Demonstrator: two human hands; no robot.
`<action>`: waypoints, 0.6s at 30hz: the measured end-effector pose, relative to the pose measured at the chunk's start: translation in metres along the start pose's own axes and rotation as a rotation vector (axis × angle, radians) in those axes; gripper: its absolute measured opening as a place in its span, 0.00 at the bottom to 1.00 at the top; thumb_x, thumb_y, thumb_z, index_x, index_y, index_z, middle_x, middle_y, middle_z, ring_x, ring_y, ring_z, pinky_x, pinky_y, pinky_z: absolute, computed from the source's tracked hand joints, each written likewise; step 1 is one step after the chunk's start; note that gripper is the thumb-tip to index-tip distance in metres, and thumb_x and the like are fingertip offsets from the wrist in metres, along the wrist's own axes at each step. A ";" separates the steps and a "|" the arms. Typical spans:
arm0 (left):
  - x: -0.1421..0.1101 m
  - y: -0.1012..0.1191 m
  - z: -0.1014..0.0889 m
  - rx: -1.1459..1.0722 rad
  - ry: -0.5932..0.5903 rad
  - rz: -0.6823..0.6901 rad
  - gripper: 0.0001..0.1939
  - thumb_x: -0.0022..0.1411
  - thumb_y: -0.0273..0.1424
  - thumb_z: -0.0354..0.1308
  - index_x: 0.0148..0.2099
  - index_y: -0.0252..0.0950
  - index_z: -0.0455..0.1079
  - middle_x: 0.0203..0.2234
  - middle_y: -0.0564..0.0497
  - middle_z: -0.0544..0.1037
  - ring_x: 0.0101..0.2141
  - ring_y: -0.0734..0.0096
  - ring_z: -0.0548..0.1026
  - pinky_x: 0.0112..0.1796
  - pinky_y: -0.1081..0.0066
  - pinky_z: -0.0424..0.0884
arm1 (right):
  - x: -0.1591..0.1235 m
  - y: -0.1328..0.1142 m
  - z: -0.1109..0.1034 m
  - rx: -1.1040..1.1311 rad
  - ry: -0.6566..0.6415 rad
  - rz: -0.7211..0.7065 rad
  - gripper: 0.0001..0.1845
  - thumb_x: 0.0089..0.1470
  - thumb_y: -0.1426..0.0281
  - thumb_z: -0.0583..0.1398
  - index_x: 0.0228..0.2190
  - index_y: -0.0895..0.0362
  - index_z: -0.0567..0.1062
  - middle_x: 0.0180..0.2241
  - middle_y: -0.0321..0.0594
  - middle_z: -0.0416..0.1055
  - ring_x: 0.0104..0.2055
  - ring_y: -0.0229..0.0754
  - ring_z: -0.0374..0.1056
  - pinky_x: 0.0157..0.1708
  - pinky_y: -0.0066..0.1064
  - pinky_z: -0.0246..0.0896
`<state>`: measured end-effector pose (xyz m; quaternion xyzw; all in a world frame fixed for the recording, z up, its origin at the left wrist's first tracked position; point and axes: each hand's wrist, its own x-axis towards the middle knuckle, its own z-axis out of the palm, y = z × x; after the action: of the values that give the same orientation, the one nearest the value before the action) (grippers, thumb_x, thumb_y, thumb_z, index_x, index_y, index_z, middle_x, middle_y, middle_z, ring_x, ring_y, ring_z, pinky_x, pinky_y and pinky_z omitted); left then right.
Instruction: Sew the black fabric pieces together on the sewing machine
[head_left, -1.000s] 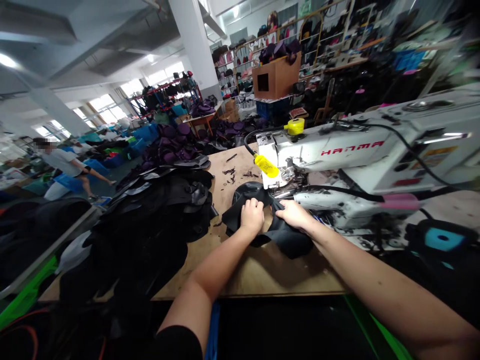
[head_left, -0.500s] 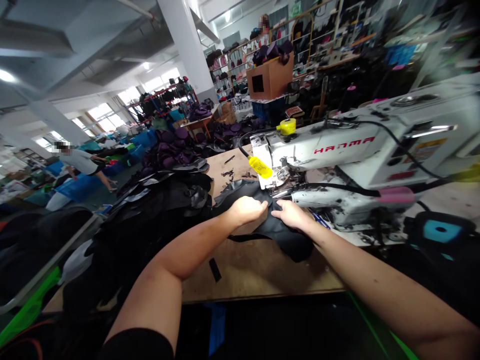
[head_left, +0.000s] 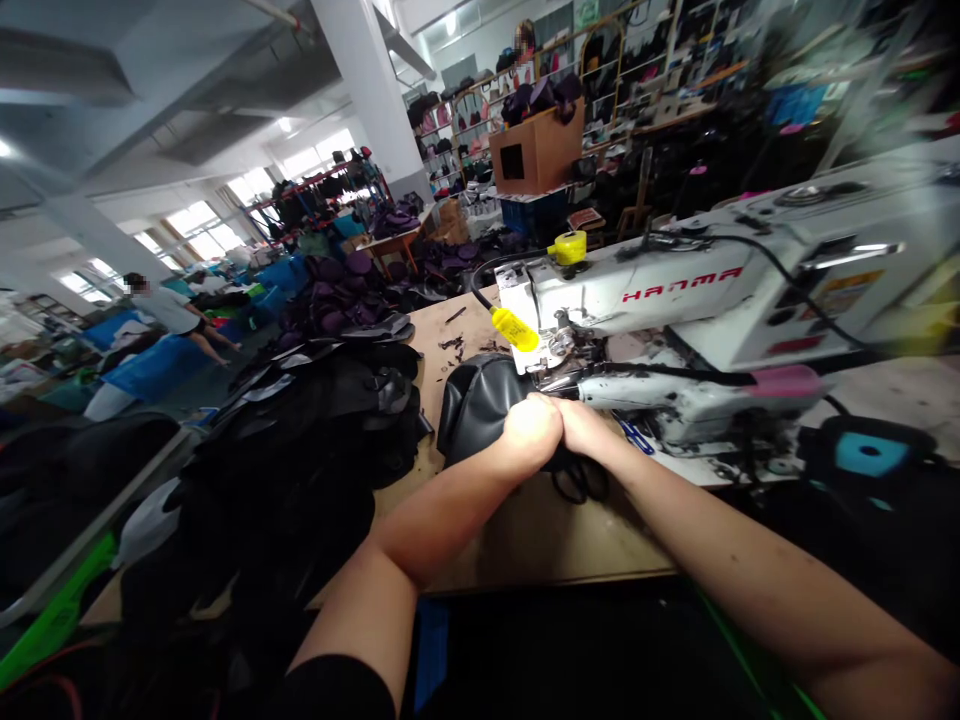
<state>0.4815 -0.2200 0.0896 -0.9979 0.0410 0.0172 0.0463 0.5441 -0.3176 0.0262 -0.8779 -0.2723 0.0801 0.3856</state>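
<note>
Beside the sewing machine (head_left: 660, 300), fingers of both hands (head_left: 547, 428) closed on black vinyl (head_left: 480, 405)

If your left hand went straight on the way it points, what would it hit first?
The left hand would meet the right hand first; they look touching above the shiny black padded piece, though depth is hard to tell.

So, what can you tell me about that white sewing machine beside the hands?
The white sewing machine looks like an industrial model, with HANMA in red along its arm. Its lower section is scuffed with dark marks and has a pink part. A black cable runs across it, a yellow tape roll sits on top, and a yellow tube hangs at one end. It stands beside a wooden table, close to a glossy black piece.
</note>
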 end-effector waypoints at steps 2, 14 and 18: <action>-0.001 0.003 0.004 -0.056 0.009 -0.029 0.19 0.66 0.15 0.45 0.55 0.15 0.70 0.43 0.28 0.77 0.38 0.53 0.81 0.37 0.63 0.77 | -0.001 0.000 0.000 0.036 -0.008 -0.004 0.14 0.60 0.63 0.57 0.39 0.56 0.80 0.41 0.50 0.80 0.47 0.57 0.73 0.48 0.42 0.63; -0.009 0.004 0.009 0.000 0.025 -0.016 0.20 0.67 0.18 0.45 0.58 0.17 0.67 0.45 0.30 0.76 0.38 0.57 0.80 0.35 0.66 0.77 | 0.016 0.013 0.029 0.276 0.144 0.038 0.10 0.58 0.66 0.52 0.26 0.53 0.67 0.30 0.44 0.74 0.36 0.48 0.68 0.42 0.38 0.64; -0.027 -0.007 0.007 0.054 0.057 -0.019 0.18 0.70 0.22 0.43 0.56 0.23 0.67 0.40 0.36 0.77 0.38 0.56 0.81 0.36 0.63 0.77 | 0.004 0.016 0.033 0.222 0.169 0.049 0.14 0.59 0.61 0.52 0.24 0.53 0.62 0.27 0.41 0.71 0.31 0.44 0.64 0.37 0.34 0.61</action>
<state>0.4547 -0.2103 0.0845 -0.9968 0.0334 -0.0127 0.0721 0.5424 -0.3030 -0.0077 -0.8397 -0.2069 0.0451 0.5000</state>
